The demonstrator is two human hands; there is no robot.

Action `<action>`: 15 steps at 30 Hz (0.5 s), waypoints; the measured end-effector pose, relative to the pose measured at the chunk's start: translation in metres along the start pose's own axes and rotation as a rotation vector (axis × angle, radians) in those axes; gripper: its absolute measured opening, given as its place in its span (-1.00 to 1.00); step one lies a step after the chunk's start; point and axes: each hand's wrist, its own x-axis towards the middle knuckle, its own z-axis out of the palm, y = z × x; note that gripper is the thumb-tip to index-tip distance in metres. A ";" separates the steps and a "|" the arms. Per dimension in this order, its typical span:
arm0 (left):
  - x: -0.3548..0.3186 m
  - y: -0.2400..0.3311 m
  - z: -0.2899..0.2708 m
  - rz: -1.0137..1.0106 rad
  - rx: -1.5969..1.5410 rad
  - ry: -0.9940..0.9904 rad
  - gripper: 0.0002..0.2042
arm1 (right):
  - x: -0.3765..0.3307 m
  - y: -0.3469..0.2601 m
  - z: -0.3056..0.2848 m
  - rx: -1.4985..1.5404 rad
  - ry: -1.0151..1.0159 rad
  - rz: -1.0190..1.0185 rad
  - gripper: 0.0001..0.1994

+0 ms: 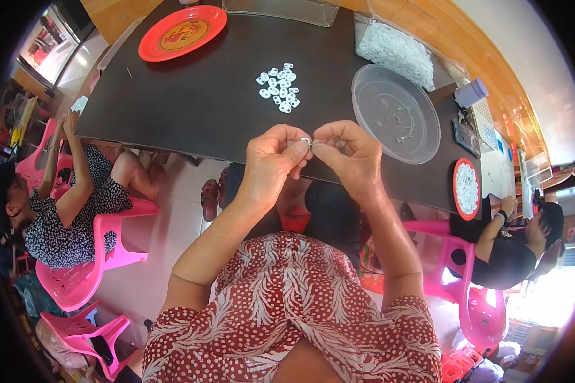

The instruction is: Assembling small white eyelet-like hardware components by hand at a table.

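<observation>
Over the table's near edge, a small white piece (pixel 305 140) is sitting between the fingertips of both hands. The left hand (pixel 271 161) is pinching it narrowly, thumb against forefinger; the right hand (pixel 356 159) is meeting it from the right with a similarly tight pinch, though whether those fingertips are also gripping something finer cannot be told. Just beyond, a loose cluster of white pieces (pixel 280 88), showing dark openings, is lying on the dark table (pixel 198 96). To the right of the hands, a clear round tray (pixel 372 105) is holding a few scattered translucent bits. Past its far side, a clear box is containing a heap of whitish pieces (pixel 396 51). Farther right, a lavender cup (pixel 471 94) is standing near the table's edge, and nearer, a red plate (pixel 456 195) is bearing many small white pieces. At the far left, a larger red plate (pixel 152 39) with a yellowish centre is resting. Two other people, one on each side, are sitting on pink chairs (pixel 76 287).
</observation>
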 end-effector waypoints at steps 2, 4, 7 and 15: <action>-0.001 0.000 0.000 0.000 0.019 0.013 -0.90 | 0.000 0.000 0.001 0.008 0.001 0.006 -0.85; -0.003 0.000 -0.001 0.021 0.046 0.017 -0.90 | 0.000 0.000 0.003 0.018 0.000 0.006 -0.85; -0.004 -0.002 -0.003 0.071 0.111 0.031 -0.89 | 0.001 -0.001 0.007 0.025 -0.008 -0.001 -0.85; -0.011 -0.008 -0.001 0.240 0.204 0.098 -0.89 | -0.001 -0.005 0.016 0.069 0.003 0.032 -0.87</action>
